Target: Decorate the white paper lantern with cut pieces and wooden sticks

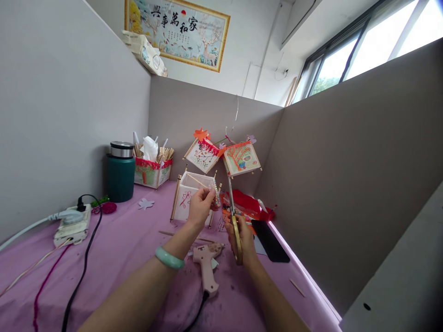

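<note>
My left hand (200,205), with a pale green bangle (169,258) on its wrist, pinches a small shiny, clear strip (218,193); its exact kind is unclear. In my right hand (245,237) is a pair of scissors (236,237) with gold handles, blades pointing up and away; they look closed or nearly so. Behind my left hand stands a white lantern-like box (178,200) with wooden corner sticks and a pink flower drawing. A pink hot glue gun (206,269) lies on the table between my forearms.
Two decorated lanterns (204,157) hang at the back. At left are a green tumbler (121,173), a stick-filled box (147,171) and a power strip (73,228) with cables. A black phone (270,240) and red material (244,199) lie right, beside the grey partition (346,175).
</note>
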{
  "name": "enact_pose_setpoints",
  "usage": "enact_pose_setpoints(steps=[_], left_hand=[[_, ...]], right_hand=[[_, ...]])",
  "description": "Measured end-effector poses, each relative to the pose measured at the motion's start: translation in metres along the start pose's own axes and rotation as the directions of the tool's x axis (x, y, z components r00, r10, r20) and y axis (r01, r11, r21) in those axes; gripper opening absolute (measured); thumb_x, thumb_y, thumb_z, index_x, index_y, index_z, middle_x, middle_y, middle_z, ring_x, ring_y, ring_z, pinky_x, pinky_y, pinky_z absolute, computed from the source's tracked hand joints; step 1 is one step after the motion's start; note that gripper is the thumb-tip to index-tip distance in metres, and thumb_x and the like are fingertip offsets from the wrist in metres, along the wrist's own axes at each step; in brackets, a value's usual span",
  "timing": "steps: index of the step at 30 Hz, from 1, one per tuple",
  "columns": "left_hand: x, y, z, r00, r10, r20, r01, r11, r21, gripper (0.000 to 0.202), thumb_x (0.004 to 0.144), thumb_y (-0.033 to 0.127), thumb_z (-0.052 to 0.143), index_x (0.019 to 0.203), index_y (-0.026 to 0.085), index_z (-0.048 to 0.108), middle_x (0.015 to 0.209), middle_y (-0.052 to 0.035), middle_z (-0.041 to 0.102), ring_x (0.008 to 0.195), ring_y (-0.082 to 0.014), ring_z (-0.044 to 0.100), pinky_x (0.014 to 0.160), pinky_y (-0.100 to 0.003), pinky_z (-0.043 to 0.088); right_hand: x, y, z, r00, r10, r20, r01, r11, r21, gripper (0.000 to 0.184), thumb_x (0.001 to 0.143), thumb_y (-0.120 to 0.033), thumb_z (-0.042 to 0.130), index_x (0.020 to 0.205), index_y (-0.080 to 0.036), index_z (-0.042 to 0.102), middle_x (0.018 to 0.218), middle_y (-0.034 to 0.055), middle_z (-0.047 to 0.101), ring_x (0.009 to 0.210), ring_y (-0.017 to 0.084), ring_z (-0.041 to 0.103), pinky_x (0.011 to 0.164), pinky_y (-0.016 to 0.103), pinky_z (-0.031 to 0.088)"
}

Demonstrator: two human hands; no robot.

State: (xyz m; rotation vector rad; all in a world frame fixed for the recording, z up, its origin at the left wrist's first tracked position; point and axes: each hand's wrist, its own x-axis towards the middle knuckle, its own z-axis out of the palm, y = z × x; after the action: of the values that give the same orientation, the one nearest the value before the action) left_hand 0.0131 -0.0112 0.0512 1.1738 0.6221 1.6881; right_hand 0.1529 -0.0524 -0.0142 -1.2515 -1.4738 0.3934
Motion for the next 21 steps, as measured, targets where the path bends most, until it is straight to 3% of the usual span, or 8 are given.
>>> enact_pose_setpoints(steps=[3, 5, 10, 13, 16, 18, 19, 21], left_hand=[[0.000, 0.001, 0.001, 1.000, -0.021, 0.012, 0.021, 1.000, -0.001, 0.036, 0.068, 0.047, 0.067, 0.074, 0.016, 0.050, 0.052, 0.0052, 0.055, 0.038, -0.0101, 0.053, 0.038, -0.020, 0.043], [-0.001, 0.002, 0.002, 0.999, -0.029, 0.034, 0.029, 1.000, -0.010, 0.036, 0.069, 0.047, 0.065, 0.077, 0.017, 0.048, 0.059, 0.0034, 0.059, 0.036, -0.0095, 0.052, 0.036, -0.021, 0.042], [-0.010, 0.011, 0.007, 0.995, -0.086, 0.042, 0.089, 0.993, -0.073, 0.030, 0.071, 0.041, 0.063, 0.081, 0.017, 0.047, 0.066, 0.0024, 0.059, 0.042, -0.0083, 0.053, 0.033, -0.018, 0.038], [-0.026, 0.026, 0.012, 0.988, -0.148, 0.043, 0.152, 0.983, -0.102, 0.027, 0.068, 0.033, 0.066, 0.080, 0.018, 0.048, 0.063, 0.0041, 0.054, 0.045, -0.0090, 0.053, 0.034, -0.018, 0.039], [-0.055, 0.051, 0.015, 0.971, -0.188, 0.146, 0.190, 0.982, 0.000, 0.022, 0.068, 0.029, 0.065, 0.081, 0.019, 0.051, 0.060, 0.0045, 0.054, 0.044, -0.0099, 0.052, 0.034, -0.019, 0.039], [-0.080, 0.070, 0.011, 0.917, -0.259, 0.302, 0.220, 0.962, 0.159, 0.015, 0.072, 0.029, 0.063, 0.079, 0.020, 0.053, 0.054, 0.0050, 0.053, 0.038, -0.0094, 0.047, 0.032, -0.020, 0.034], [-0.095, 0.080, 0.005, 0.860, -0.310, 0.404, 0.221, 0.942, 0.253, 0.010, 0.074, 0.028, 0.062, 0.078, 0.021, 0.056, 0.055, 0.0040, 0.055, 0.039, -0.0099, 0.048, 0.033, -0.020, 0.034], [-0.125, 0.095, -0.013, 0.748, -0.330, 0.576, 0.083, 0.908, 0.412, 0.001, 0.074, 0.024, 0.062, 0.073, 0.024, 0.062, 0.063, 0.0014, 0.062, 0.054, -0.0127, 0.059, 0.046, -0.023, 0.044]], right_hand=[[0.007, 0.000, -0.010, 0.989, 0.100, -0.105, -0.109, 0.990, -0.085, 0.054, 0.074, -0.059, 0.056, 0.109, -0.018, 0.058, 0.083, 0.0048, 0.068, 0.072, 0.021, 0.063, 0.063, 0.029, 0.047], [0.011, -0.001, -0.019, 0.982, 0.136, -0.132, -0.165, 0.956, -0.243, 0.053, 0.078, -0.058, 0.052, 0.112, -0.019, 0.057, 0.091, 0.0073, 0.069, 0.084, 0.024, 0.065, 0.071, 0.031, 0.048], [0.015, -0.002, -0.036, 0.968, 0.236, -0.084, -0.224, 0.666, -0.711, 0.045, 0.085, -0.040, 0.047, 0.125, -0.020, 0.049, 0.108, 0.0122, 0.066, 0.097, 0.028, 0.063, 0.078, 0.036, 0.046], [0.015, 0.002, -0.038, 0.957, 0.284, -0.049, -0.202, 0.537, -0.819, 0.043, 0.084, -0.033, 0.046, 0.123, -0.016, 0.048, 0.105, 0.0142, 0.066, 0.095, 0.027, 0.064, 0.075, 0.034, 0.047], [0.014, 0.006, -0.037, 0.957, 0.288, -0.025, -0.167, 0.481, -0.861, 0.038, 0.084, -0.027, 0.044, 0.119, -0.014, 0.050, 0.100, 0.0154, 0.066, 0.094, 0.027, 0.064, 0.074, 0.034, 0.047], [0.014, 0.008, -0.036, 0.954, 0.300, 0.009, -0.138, 0.465, -0.875, 0.038, 0.083, -0.023, 0.043, 0.119, -0.013, 0.051, 0.099, 0.0160, 0.067, 0.095, 0.028, 0.064, 0.073, 0.035, 0.047], [0.014, 0.008, -0.036, 0.949, 0.314, 0.028, -0.126, 0.459, -0.879, 0.039, 0.082, -0.022, 0.042, 0.119, -0.013, 0.051, 0.099, 0.0160, 0.067, 0.095, 0.028, 0.064, 0.073, 0.035, 0.047], [0.014, 0.008, -0.035, 0.935, 0.350, 0.061, -0.111, 0.452, -0.885, 0.038, 0.081, -0.021, 0.043, 0.118, -0.014, 0.052, 0.100, 0.0155, 0.067, 0.095, 0.029, 0.065, 0.073, 0.036, 0.048]])
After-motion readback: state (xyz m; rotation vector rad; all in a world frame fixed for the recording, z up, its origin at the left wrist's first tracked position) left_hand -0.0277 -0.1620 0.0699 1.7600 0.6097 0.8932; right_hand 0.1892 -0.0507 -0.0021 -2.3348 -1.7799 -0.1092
